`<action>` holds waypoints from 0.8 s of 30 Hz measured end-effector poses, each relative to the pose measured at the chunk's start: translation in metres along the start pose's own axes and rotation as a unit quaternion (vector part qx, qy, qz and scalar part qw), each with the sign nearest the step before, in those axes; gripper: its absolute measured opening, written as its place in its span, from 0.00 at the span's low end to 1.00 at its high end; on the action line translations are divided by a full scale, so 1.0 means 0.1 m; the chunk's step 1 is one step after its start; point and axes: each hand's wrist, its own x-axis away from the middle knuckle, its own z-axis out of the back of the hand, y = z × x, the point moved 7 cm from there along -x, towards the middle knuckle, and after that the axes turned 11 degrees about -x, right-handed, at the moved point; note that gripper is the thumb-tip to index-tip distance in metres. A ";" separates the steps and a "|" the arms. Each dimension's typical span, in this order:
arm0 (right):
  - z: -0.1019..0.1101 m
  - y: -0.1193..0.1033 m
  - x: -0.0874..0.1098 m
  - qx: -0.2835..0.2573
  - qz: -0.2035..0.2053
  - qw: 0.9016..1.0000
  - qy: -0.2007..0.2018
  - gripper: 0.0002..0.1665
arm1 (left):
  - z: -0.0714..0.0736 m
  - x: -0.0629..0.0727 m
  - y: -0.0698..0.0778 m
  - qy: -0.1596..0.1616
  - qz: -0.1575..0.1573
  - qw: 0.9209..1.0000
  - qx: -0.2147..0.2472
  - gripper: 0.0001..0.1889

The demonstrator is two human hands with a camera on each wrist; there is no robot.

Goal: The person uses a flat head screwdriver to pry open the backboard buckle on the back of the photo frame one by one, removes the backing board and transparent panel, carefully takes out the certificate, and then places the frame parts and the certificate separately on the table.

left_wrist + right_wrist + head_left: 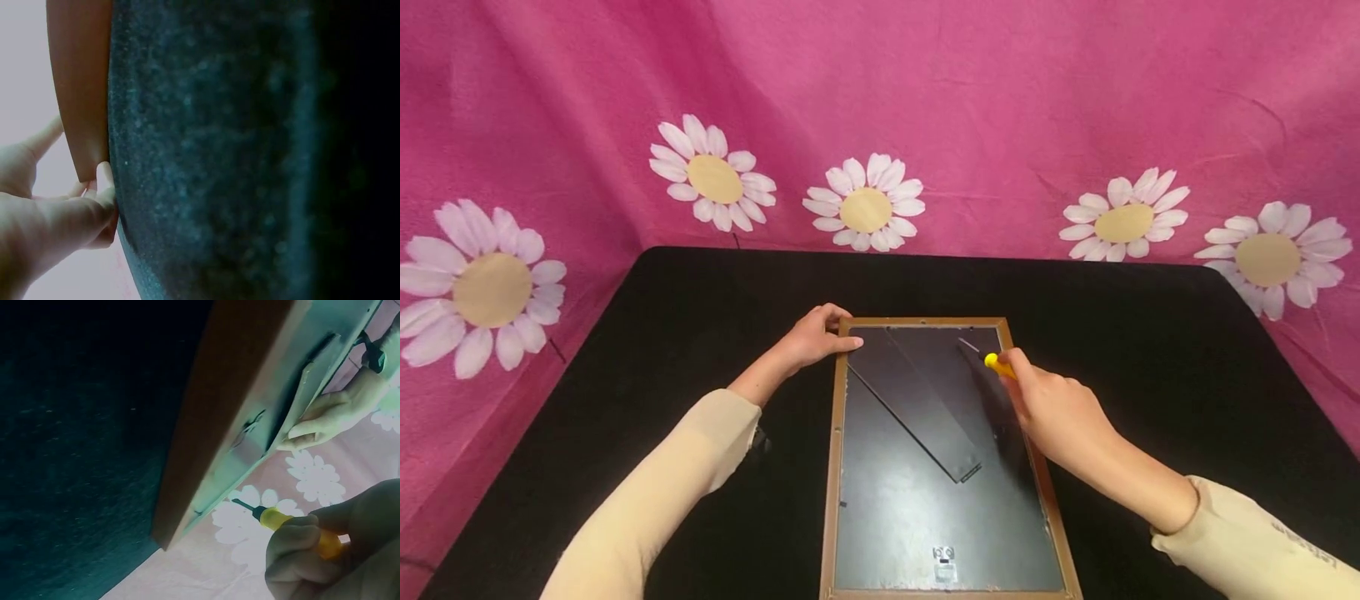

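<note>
A brown picture frame (832, 475) lies back side up on the black table, its dark backing board (887, 533) facing me. My left hand (814, 337) grips the frame's far left corner, thumb over the rim and fingers at the outer side. In my right hand (1067, 417) is a screwdriver (1000, 366) with a yellow handle, held above the far right part of the board. In the right wrist view, the screwdriver's tip (237, 501) appears apart from the frame. A dark easel flap (917, 408) runs diagonally across the backing.
Small metal tabs (842, 503) sit along the frame's inner edge. A metal hanger (944, 563) is fixed near the board's close end. The black table (700, 292) extends around the frame. Behind it hangs a pink cloth (970, 108) with white daisies.
</note>
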 end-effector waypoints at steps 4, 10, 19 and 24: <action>-0.01 0.03 0.01 0.009 -0.003 1.000 0.005 0.19 | 0.01 0.03 0.01 -0.013 -0.007 1.000 0.009 0.28; -0.03 0.11 0.00 0.012 -0.017 1.000 0.010 0.18 | 0.01 0.05 0.00 -0.033 -0.016 0.999 0.033 0.29; -0.11 0.08 -0.03 0.064 0.023 0.997 0.038 0.14 | 0.00 0.02 -0.01 -0.030 -0.022 0.999 0.011 0.29; -0.21 -0.05 0.01 0.116 0.103 0.985 0.075 0.15 | 0.01 0.03 -0.03 -0.035 -0.023 0.999 0.006 0.28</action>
